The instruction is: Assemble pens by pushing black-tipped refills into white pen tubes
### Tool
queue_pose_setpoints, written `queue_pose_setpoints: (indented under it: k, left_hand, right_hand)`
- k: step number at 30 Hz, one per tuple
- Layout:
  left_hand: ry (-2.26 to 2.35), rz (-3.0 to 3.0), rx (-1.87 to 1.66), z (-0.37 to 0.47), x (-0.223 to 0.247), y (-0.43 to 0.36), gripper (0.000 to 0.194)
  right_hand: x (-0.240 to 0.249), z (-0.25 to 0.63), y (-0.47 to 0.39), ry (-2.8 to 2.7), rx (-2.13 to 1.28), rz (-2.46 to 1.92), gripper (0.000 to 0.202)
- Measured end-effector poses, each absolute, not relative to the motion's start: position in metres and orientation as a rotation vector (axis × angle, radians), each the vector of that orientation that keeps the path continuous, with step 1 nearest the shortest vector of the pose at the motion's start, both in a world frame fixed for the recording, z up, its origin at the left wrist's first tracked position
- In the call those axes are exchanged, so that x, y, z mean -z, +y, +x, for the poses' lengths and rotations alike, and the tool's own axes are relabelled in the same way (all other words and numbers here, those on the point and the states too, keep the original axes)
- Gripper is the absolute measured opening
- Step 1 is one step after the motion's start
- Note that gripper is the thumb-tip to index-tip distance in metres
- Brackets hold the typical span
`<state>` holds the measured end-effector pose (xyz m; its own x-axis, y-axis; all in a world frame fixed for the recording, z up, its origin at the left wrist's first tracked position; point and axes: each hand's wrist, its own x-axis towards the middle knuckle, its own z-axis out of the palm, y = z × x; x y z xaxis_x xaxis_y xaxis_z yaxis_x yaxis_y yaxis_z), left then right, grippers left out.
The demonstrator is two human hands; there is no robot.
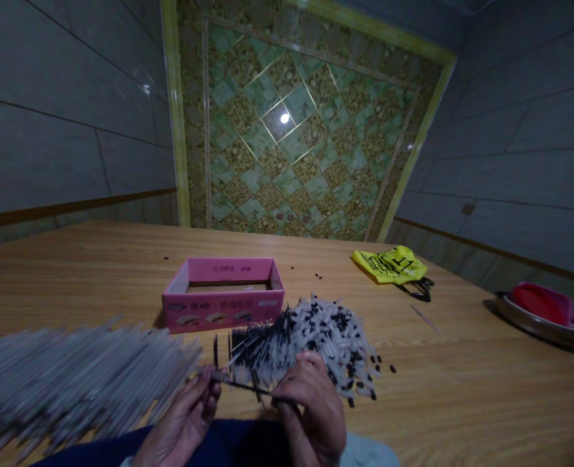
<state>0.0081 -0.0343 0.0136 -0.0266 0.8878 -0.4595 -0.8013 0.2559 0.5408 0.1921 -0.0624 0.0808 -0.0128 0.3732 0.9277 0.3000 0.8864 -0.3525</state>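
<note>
My left hand [187, 415] pinches a greyish end of a thin dark rod [245, 387] between thumb and fingertips. The rod runs across to my right hand [310, 408], whose curled fingers close on its other end. What exactly the rod is, I cannot tell. Just beyond my hands lies a heap of short clear plastic pieces with black tips [325, 337], with dark thin sticks at its left side. To the left spreads a large pile of long translucent tubes [82, 376], blurred by motion.
An open pink box [223, 310] stands behind the piles on the wooden table [462, 389]. A yellow bag with black lettering [388, 264] lies at the back right. At the right edge is a metal pan [534, 318] holding a red item. Small black bits are scattered about.
</note>
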Motion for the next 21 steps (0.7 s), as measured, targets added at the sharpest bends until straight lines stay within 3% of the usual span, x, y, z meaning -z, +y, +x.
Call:
queue_pose_setpoints:
  k: [14, 19, 21]
  left_hand:
    - [0.9, 0.143, -1.312, 0.014, -0.02, -0.038, 0.018]
    - [0.824, 0.06, -1.389, 0.011, -0.024, -0.036, 0.019]
    - [0.696, -0.053, -1.462, 0.004, -0.027, -0.034, 0.02]
  right_hand:
    - [-0.075, 0.191, -0.06, -1.719, -0.087, -0.56, 0.013]
    - [-0.071, 0.199, -0.046, -1.971, -0.186, -0.84, 0.036]
    - [-0.075, 0.21, -0.037, -1.932, -0.154, -1.017, 0.035]
